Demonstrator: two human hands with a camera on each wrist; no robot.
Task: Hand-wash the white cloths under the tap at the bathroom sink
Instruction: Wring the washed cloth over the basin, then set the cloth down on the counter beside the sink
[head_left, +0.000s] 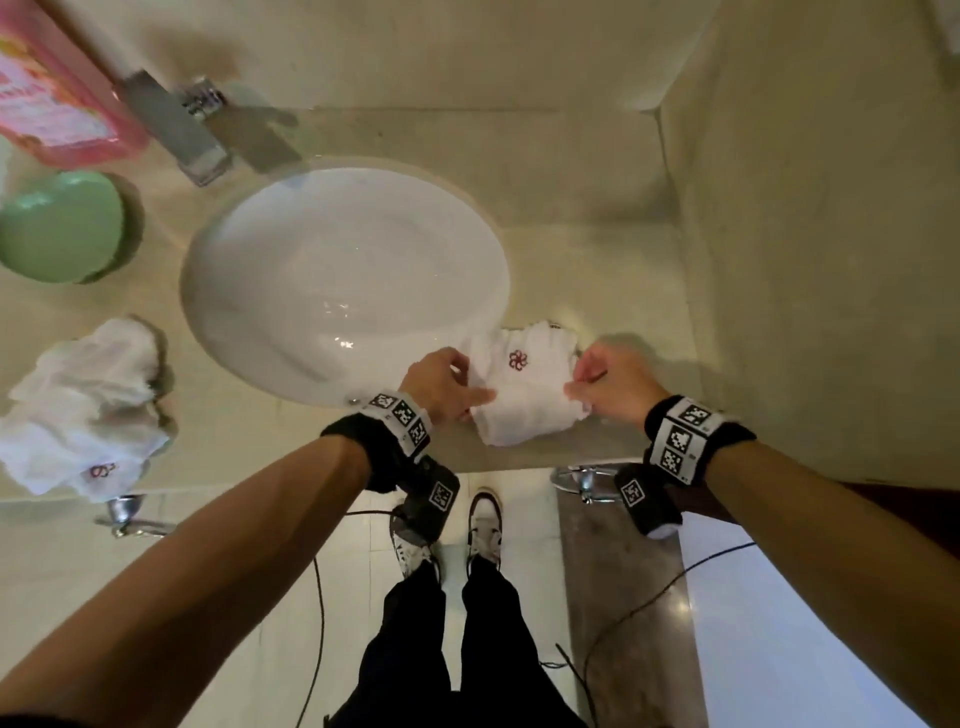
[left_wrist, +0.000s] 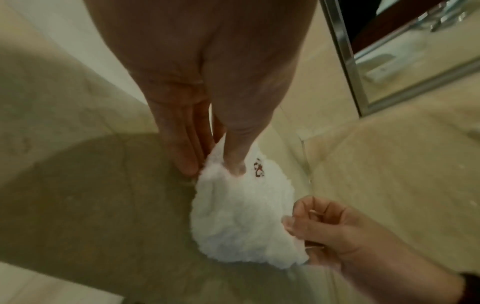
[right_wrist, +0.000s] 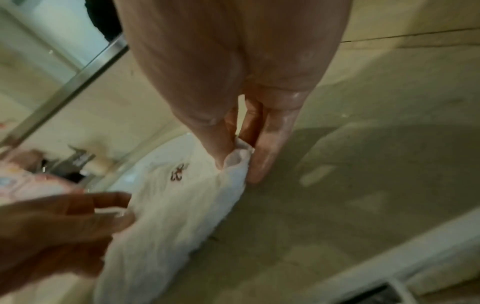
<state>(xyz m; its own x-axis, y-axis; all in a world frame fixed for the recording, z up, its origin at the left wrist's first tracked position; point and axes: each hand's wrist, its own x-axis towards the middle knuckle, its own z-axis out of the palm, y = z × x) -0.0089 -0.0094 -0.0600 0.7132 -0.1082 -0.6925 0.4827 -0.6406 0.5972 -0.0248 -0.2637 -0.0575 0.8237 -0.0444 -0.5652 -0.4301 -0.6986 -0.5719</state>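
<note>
A white cloth (head_left: 524, 387) with a small red flower mark lies on the beige counter just right of the white sink (head_left: 291, 291). My left hand (head_left: 452, 387) pinches its left edge between thumb and fingers, and the left wrist view shows that hand (left_wrist: 221, 164) on the cloth (left_wrist: 241, 216). My right hand (head_left: 597, 384) pinches the right edge, and the right wrist view shows that hand (right_wrist: 236, 162) gripping a fold of the cloth (right_wrist: 176, 205). A second crumpled white cloth (head_left: 83, 410) lies on the counter left of the sink. The chrome tap (head_left: 176, 124) stands at the back left, with no water seen running.
A pink box (head_left: 57, 88) and a green round soap dish (head_left: 57, 226) sit at the back left of the counter. A wall (head_left: 831, 234) rises on the right. A mirror edge (left_wrist: 345, 61) stands behind the counter. Below the counter edge are my feet and cables.
</note>
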